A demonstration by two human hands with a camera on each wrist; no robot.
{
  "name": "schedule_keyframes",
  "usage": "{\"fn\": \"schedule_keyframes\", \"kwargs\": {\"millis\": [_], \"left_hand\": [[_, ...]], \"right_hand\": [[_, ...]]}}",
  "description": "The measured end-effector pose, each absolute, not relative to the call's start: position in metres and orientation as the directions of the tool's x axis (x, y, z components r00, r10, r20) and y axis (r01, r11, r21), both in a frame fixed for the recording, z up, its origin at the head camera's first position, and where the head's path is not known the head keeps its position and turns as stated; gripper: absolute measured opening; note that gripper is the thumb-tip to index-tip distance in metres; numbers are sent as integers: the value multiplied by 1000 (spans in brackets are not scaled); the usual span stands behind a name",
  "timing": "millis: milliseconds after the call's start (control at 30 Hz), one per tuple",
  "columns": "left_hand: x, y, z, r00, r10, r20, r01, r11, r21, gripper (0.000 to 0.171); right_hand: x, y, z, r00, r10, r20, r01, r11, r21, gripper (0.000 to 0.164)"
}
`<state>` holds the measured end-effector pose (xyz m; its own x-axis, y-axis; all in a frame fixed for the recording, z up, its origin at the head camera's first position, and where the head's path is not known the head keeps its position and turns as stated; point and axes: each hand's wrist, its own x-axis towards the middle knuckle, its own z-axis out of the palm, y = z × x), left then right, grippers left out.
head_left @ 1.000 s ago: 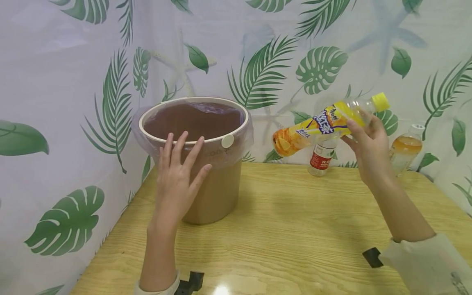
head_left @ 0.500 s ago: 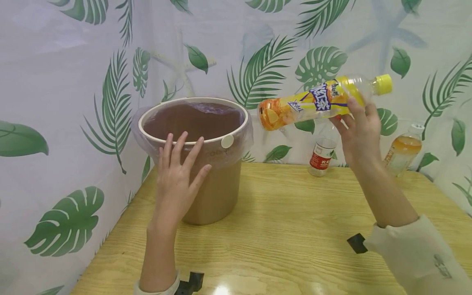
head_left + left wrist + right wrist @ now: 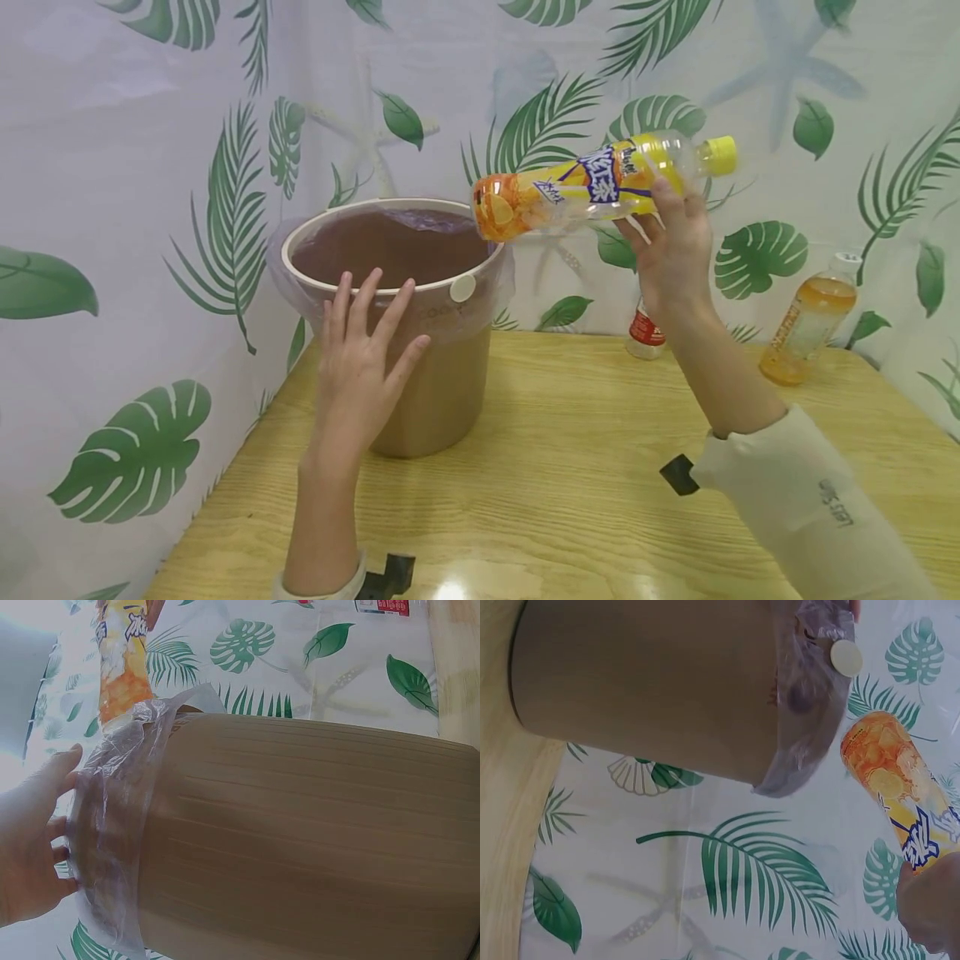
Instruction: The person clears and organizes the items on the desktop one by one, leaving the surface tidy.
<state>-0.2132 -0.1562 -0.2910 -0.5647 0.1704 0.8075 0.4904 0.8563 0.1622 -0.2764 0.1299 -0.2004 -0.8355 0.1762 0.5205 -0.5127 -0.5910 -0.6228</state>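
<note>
My right fingers (image 3: 668, 202) grip the bottle (image 3: 570, 190), axis near-level, base toward the bin (image 3: 442, 383) by the bench's (image 3: 585, 433) far-left corner, cap (image 3: 722, 156) right; left fingers (image 3: 365, 302) spread wide.

The left grip (image 3: 358, 362) has its fingers (image 3: 365, 304) straight and spread, while the right grip (image 3: 677, 254), higher on a slanting forearm (image 3: 722, 371), curls into a pinch.

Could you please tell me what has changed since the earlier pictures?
The right hand has carried the yellow-capped bottle leftward and up, its base now overlapping the bin in the head view. Nothing was let go. The left hand, bin, red-labelled bottle and white-capped bottle stayed put.
</note>
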Motion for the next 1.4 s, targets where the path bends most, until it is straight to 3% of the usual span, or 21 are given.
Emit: {"fn": "schedule_keyframes", "kwargs": {"millis": [467,933,1233,1400], "left_hand": [[-212,-155,-290,-573,161,804,481,860,170,55],[-212,-156,-290,-562,164,811,492,854,168,52],[-212,-156,-291,-550,165,819,499,851,163,54],[-212,-156,-291,-558,166,813,489,857,161,53]], "right_hand": [[-297,83,-210,-880,73,469,-452,-429,-782,48],[-313,55,-212,-901,-69,429,-417,-143,-898,53],[-320,46,-209,-921,-66,384,-388,67,-919,58],[-320,45,-211,-928,-76,365,-372,110,-922,60]]}}
